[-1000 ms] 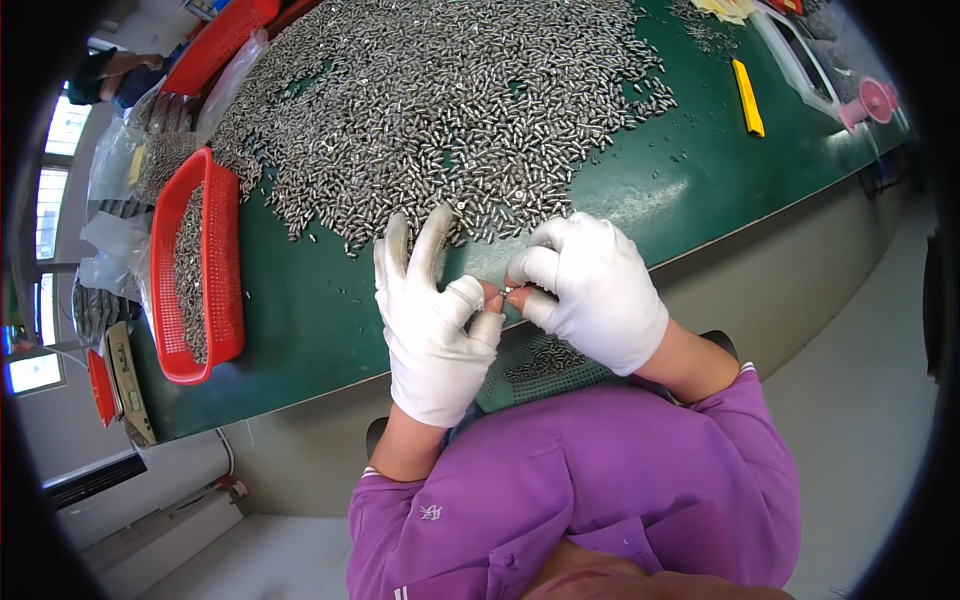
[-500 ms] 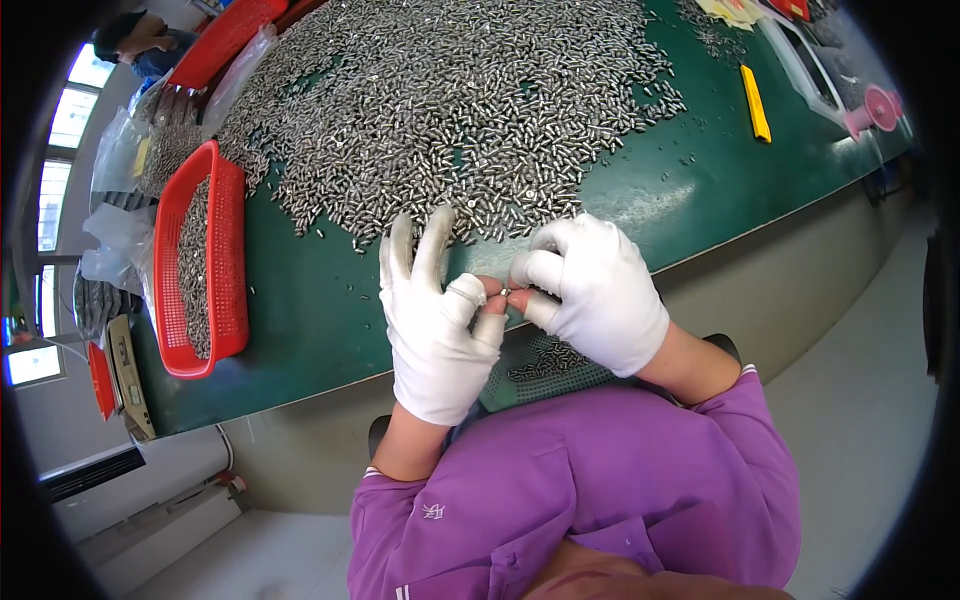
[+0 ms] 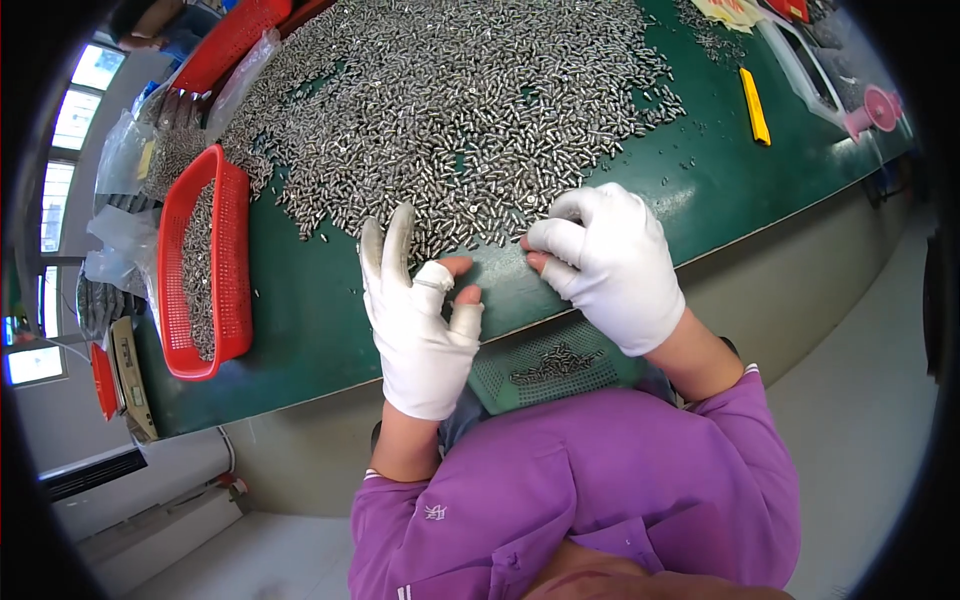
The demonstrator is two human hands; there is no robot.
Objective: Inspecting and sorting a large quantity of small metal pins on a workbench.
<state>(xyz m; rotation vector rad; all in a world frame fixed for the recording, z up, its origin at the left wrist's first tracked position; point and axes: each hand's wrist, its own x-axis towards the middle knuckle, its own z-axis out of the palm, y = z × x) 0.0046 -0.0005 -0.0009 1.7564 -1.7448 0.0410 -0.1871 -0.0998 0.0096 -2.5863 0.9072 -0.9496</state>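
My left hand (image 3: 418, 335), in a white glove with bare thumb and index tips, is spread open over the table's near side. Nothing shows between its thumb and index finger, and its longer fingers reach to the edge of the heap of small metal cylindrical parts (image 3: 440, 120). To its right is my right hand (image 3: 622, 270), gloved the same way. Its fingers are curled, with thumb and index tips close together; whatever they pinch, if anything, is too small to see. Below the hands, at my lap, sits a green mesh basket (image 3: 490, 383) with similar parts (image 3: 558, 364) in it.
A red plastic basket (image 3: 236, 270) of parts stands at the left on the green table (image 3: 310, 330). A yellow cutter-like tool (image 3: 755, 108) and a small pink fan-like object (image 3: 880, 108) lie at the right. Plastic bags (image 3: 120, 250) and another person (image 3: 165, 25) are at far left.
My hands were together, fingertips meeting at a small metal part. They have parted: the left moved left and opened, the right moved right and up. More of the green basket shows.
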